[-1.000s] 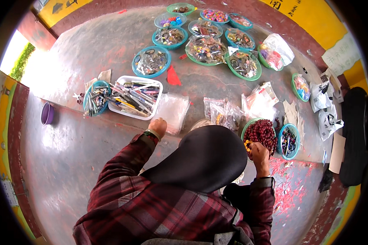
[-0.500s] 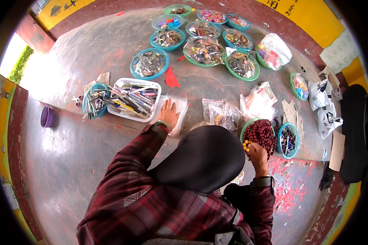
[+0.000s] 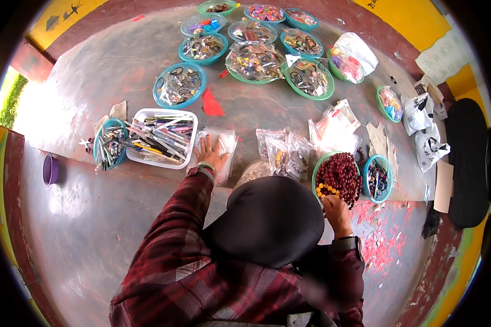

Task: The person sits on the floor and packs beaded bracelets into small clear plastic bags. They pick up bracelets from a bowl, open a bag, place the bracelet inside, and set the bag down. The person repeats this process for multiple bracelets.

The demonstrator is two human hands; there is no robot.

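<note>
My left hand (image 3: 213, 155) lies flat, fingers spread, on a stack of clear plastic bags (image 3: 227, 143) beside the white tray. On the right, my right hand (image 3: 336, 213) is at the near rim of a green bowl (image 3: 315, 177) heaped with dark red beads (image 3: 338, 173). Its fingers are curled together next to a row of yellow beads (image 3: 327, 191); what they grip is hidden. The black cap (image 3: 267, 220) covers the space between my hands. Small bags of beads (image 3: 286, 152) lie beyond the cap.
A white tray (image 3: 188, 155) of pens stands left, next to a blue basket of pens (image 3: 110, 144) and scissors (image 3: 85, 144). A blue basket (image 3: 377, 199) of small items stands right of the bead bowl. Several bowls of bagged trinkets (image 3: 180, 84) stand farther back. A step edge runs across.
The whole view has shifted slightly. My left hand stays on the plastic bags. My right hand has drawn back a little toward the bowl's near rim, and more yellow beads show in a row.
</note>
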